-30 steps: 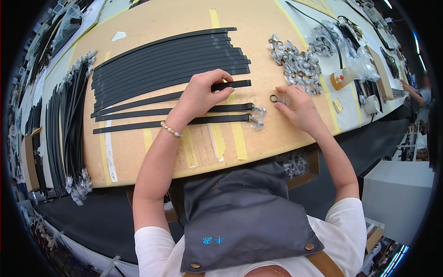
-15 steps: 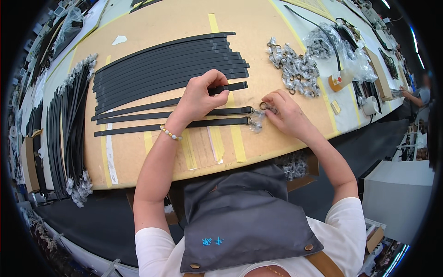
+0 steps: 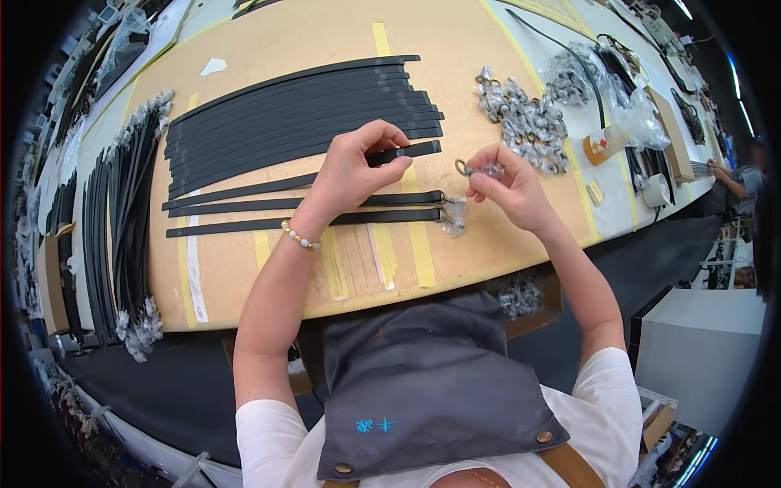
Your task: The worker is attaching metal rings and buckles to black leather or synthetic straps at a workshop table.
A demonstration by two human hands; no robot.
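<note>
My left hand (image 3: 364,163) is closed on a black strap (image 3: 421,150), its thumb and forefinger pinching it a little short of the right end. In my right hand (image 3: 511,189) is a metal snap hook (image 3: 464,167) wrapped in clear plastic, its ring sticking out toward the strap's end, a small gap apart. Nearer me lie two straps (image 3: 325,222) with plastic-wrapped metal hooks (image 3: 453,218) on their right ends. Beyond my left hand, several plain black straps (image 3: 301,114) lie side by side on the tan board (image 3: 455,252).
A pile of wrapped hooks (image 3: 525,126) sits at the right, beside a bottle of amber liquid (image 3: 600,148). At the left, a bundle of black straps (image 3: 122,228) hangs over the table edge. A person (image 3: 742,179) works at the far right.
My right hand has lifted the hook up and away from the two finished-looking straps, level with the held strap's end. My left hand has barely moved.
</note>
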